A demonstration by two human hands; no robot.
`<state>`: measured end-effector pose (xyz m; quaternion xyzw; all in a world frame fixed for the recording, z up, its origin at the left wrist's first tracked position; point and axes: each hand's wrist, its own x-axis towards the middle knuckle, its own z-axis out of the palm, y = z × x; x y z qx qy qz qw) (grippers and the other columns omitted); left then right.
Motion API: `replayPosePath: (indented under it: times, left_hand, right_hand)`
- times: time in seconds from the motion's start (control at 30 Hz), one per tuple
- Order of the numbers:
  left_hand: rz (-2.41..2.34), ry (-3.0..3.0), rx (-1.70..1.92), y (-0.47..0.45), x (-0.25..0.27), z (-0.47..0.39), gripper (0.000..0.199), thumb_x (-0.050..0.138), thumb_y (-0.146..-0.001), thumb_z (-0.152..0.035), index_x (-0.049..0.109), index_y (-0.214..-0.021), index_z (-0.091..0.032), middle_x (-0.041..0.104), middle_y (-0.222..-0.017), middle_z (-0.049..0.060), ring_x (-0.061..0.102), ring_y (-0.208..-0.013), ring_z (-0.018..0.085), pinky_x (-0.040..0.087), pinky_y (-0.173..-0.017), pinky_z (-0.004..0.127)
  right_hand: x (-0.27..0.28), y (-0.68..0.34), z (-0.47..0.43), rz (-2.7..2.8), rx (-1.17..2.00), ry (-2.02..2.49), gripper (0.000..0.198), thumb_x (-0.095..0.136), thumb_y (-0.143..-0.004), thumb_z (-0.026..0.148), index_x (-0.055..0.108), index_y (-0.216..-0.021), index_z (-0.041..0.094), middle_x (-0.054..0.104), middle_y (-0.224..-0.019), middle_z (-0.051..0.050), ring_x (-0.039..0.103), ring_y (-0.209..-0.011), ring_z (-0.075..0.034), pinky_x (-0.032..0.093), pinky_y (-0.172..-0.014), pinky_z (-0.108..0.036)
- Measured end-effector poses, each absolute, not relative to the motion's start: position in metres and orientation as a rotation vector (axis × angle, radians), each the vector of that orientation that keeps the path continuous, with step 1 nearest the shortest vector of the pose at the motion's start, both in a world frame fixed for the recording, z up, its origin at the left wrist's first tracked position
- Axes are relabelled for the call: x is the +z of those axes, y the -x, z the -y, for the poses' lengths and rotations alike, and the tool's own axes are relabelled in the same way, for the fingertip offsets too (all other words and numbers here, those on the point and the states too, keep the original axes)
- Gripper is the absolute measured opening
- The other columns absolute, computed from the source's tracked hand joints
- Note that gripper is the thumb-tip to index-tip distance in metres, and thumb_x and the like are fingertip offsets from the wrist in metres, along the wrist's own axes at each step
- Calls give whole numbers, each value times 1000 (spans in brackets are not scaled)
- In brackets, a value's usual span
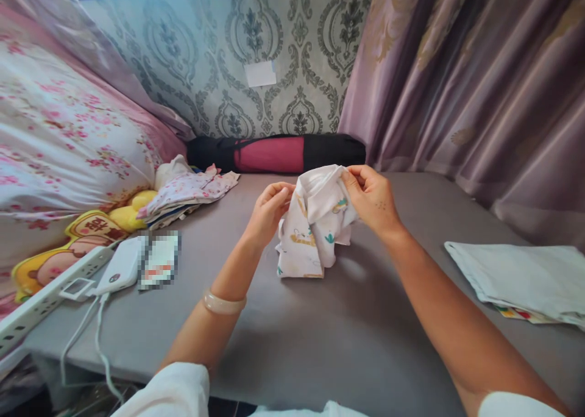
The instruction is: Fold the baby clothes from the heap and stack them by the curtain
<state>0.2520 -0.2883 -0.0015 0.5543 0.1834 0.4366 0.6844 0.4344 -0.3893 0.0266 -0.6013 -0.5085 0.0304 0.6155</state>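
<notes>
A small white baby garment point(304, 237) with teal and tan prints hangs in loose folds in front of me, its lower edge at the grey surface. My left hand point(269, 213) pinches its left edge near the top, thumb against fingers. At the upper right corner, by the white band, my right hand point(372, 199) grips the cloth between thumb and fingers. Folds hide the garment's full shape, so I cannot tell whether it is a top or trousers. A pale bangle point(223, 303) circles my left forearm.
Folded clothes point(187, 194) are piled at the left, near a yellow plush point(132, 213). A white power bank point(121, 264) with cables lies at the left edge. Folded white cloth point(525, 277) rests at the right. A black-and-red roll bag point(274, 153) lines the back wall.
</notes>
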Motion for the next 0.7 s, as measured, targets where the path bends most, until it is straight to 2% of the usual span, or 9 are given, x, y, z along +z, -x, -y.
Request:
replayPosePath:
  times: [0.07, 0.17, 0.3, 0.5, 0.7]
  left_hand:
    - [-499, -1337, 1156, -251, -4, 297, 24, 71, -78, -40, 60, -90, -22, 65, -95, 2, 61, -92, 16, 46, -81, 27]
    - [-579, -1493, 1279, -254, -10, 314, 25, 74, -76, -38, 58, -91, -24, 62, -90, 2, 58, -86, 15, 44, -79, 28]
    - [-603, -1704, 1163, -264, -22, 334, 28, 75, -73, -29, 55, -92, -25, 59, -88, 2, 54, -77, 15, 42, -70, 30]
    - [-698, -1759, 1110, -287, -39, 344, 23, 67, -69, -15, 52, -82, -26, 56, -81, -1, 50, -69, 15, 39, -66, 31]
    - [-783, -1686, 1110, -291, -43, 326, 17, 62, -67, -12, 63, -80, -23, 62, -75, 0, 56, -70, 16, 42, -68, 30]
  right_hand:
    - [32, -436, 389, 1166, 29, 1398, 42, 58, -85, 60, 66, -92, 20, 71, -86, -4, 66, -78, -18, 52, -68, -30]
    - [40, -438, 392, 1167, -25, 1426, 40, 60, -85, 58, 68, -92, 20, 71, -83, -4, 65, -76, -19, 52, -67, -31]
    - [49, -439, 400, 1170, -53, 1458, 39, 61, -84, 58, 70, -91, 21, 71, -81, -4, 65, -75, -20, 52, -65, -32]
    - [56, -443, 417, 1148, -26, 1491, 42, 63, -80, 62, 72, -92, 23, 72, -83, -5, 67, -80, -24, 53, -62, -33]
    - [60, -459, 440, 1151, 59, 1529, 39, 67, -79, 58, 73, -90, 21, 73, -82, -5, 67, -71, -21, 52, -56, -30]
